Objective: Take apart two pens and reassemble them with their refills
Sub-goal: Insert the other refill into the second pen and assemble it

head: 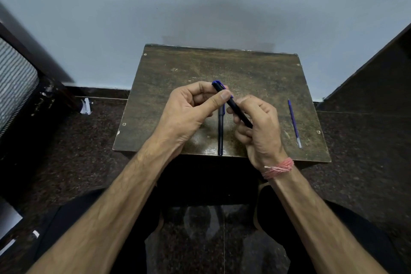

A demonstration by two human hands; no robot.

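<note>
Left hand (191,107): raised over the small wooden table (169,87), fingers curled, thumb and forefinger pinching the blue-capped far end of the held pen (233,104).
Right hand (258,127): raised just beside the left hand, fingers wrapped around the lower, near end of the same pen; a pink thread band (280,168) circles the wrist.
Held pen: dark barrel with blue cap and clip, tilted, running from the left fingertips down and rightward into the right palm; clear of the tabletop.
Second pen (220,131): dark, lying flat on the table in the gap between the two hands, pointing toward the person; its far end is hidden beneath the held pen, its near end close to the table's front edge.
Refill (294,122): thin blue rod with a pale tip, lying flat on the table to the right of the right hand, well apart from it.
Table: scuffed brown top, standing against a pale wall beyond both hands.
</note>
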